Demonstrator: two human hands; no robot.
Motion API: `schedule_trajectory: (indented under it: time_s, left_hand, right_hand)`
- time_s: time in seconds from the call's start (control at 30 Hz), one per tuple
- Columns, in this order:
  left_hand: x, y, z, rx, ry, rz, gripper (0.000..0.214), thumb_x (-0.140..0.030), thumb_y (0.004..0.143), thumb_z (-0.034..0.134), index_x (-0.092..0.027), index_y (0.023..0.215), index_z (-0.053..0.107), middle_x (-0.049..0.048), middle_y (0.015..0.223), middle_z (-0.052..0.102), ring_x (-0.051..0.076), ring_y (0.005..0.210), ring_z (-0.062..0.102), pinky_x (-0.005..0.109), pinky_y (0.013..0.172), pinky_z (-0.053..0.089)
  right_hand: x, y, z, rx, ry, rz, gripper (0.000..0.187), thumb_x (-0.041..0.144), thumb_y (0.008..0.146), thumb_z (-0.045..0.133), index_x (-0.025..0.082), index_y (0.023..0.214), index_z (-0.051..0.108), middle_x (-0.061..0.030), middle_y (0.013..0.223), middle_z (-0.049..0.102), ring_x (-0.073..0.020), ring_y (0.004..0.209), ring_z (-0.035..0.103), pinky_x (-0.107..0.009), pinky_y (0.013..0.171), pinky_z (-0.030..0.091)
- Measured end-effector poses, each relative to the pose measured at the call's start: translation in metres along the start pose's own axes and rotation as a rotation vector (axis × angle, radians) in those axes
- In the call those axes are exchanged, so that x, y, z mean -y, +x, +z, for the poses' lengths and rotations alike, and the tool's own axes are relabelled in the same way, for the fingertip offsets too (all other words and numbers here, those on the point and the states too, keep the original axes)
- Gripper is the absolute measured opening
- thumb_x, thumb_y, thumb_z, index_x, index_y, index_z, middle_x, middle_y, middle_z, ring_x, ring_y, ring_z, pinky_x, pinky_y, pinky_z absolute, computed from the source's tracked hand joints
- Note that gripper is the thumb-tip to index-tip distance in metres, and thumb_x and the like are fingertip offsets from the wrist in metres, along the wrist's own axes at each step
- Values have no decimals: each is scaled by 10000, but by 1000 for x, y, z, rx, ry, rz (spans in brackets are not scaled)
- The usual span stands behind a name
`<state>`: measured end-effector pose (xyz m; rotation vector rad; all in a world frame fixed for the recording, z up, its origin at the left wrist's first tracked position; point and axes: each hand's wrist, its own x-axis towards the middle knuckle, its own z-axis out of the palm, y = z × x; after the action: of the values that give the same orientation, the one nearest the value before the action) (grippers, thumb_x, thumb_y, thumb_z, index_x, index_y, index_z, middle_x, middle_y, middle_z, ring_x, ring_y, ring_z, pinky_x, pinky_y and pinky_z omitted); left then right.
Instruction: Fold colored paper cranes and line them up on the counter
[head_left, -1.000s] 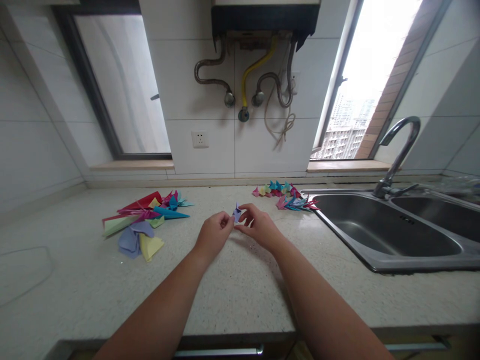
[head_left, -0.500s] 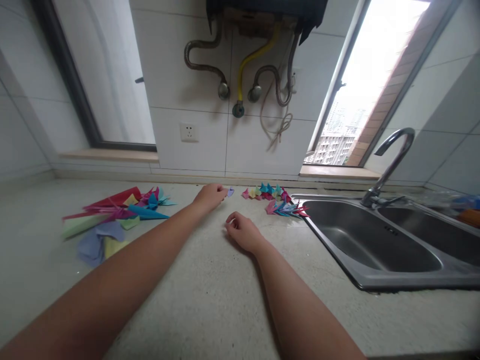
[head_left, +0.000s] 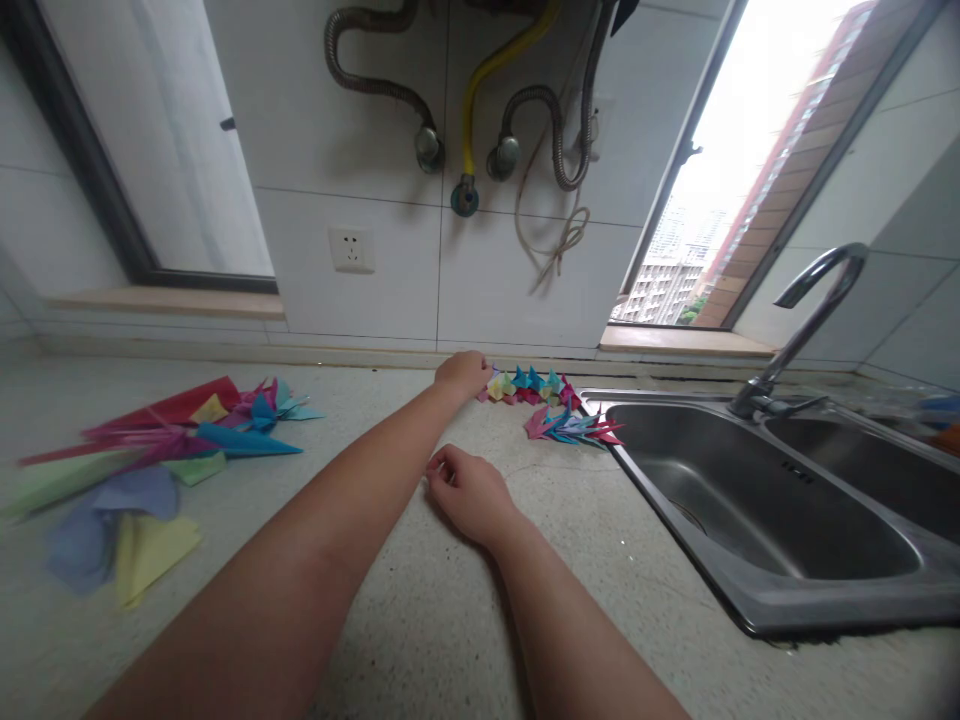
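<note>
Well under way, by the look of it; already lined up against the back wall, a row of small folded pieces (head_left: 529,384), pink, yellow, blue and green, touching end to end; just in front of that, a cluster of pointed folded shapes (head_left: 574,425) lying right beside the sink (head_left: 862,597). Plenty left, judging from the heap of loose coloured sheets (head_left: 150,450) well apart on the left of the counter (head_left: 435,620): some flat, some rolled or creased into long points, none of it matching the finished row yet.

Now to the hands. Reaching far forward with the left hand (head_left: 465,372), arm almost straight and angled across the counter, knuckles up, fingertips right at the left end of the row; touching the first piece or just short of it, hard to call; a speck of purple showing at the fingertips, but cannot tell whether anything is pinched there, with the fingers hidden behind the back of the hand. Resting low with the right hand (head_left: 469,490), near the middle of the counter, wrist down on the stone; fingers curled in to a loose fist with the thumb tucked against them; nothing visible inside; well short of the row and apart from both paper piles.
</note>
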<state>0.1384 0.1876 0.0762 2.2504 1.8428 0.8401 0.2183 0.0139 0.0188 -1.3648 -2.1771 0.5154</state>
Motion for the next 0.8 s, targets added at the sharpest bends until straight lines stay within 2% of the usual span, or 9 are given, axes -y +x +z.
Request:
schedule_trajectory:
  time_s: [0.17,0.3,0.63,0.8]
  left_hand:
    - [-4,-1,19,47,11,-20,280,-393,859,518,-213,864,733,99,834,739,236,826,671,303,700,464]
    - [-2,-1,26,60,17,-31,288,-395,861,516,-217,905,737,99,872,744,226,817,670,293,681,458]
    - [-3,-7,25,48,64,-11,282,-396,840,530,-222,918,738,110,929,744,244,866,667,308,712,457]
    - [-3,-5,20,50,86,-13,273,-391,842,527,-223,893,735,99,874,744,239,862,664,308,730,458]
  right_hand:
    - [1,-1,-1,5,-46,-10,162,292,882,520,220,957,645,-37,873,708,-168,742,590,-266,601,273]
    - [0,0,-1,8,-56,-4,178,312,884,525,218,964,654,-47,898,715,-177,756,600,-268,604,282]
    - [-1,0,-1,11,-75,-3,202,331,893,503,228,959,663,-43,901,720,-180,749,601,-274,585,261]
    - [0,-1,-1,14,-86,0,202,331,895,501,237,967,665,-39,902,722,-182,760,606,-276,583,255]
